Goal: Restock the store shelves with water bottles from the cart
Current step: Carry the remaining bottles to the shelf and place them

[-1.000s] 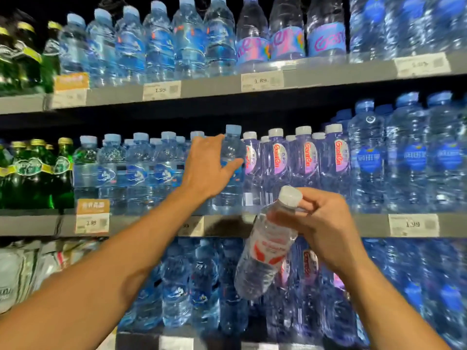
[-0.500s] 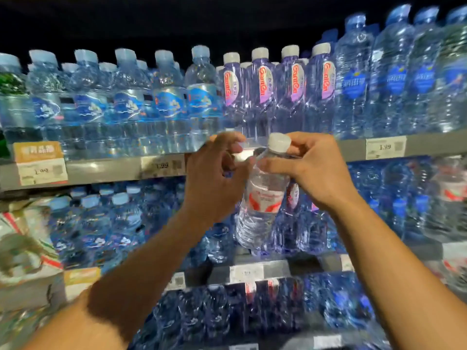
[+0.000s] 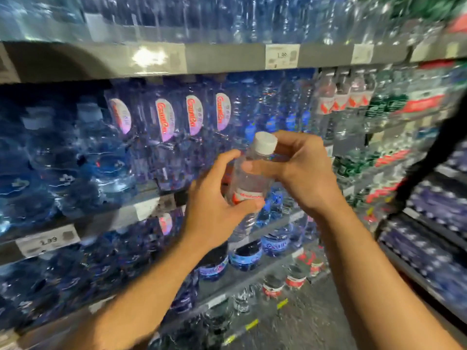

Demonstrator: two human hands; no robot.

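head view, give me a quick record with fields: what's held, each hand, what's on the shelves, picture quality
held: one clear water bottle with a white cap and red label, tilted, in front of the shelves
left hand: grips the bottle's lower body
right hand: holds the bottle near the neck
shelves: rows of bottled water, pink-labelled bottles behind
price tag: on the shelf edge above
picture: blurred by motion

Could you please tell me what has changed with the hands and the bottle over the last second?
The left hand left the shelved bottles and now grips the body of the white-capped bottle. The view swung down and right. The right hand still holds the bottle near its neck.
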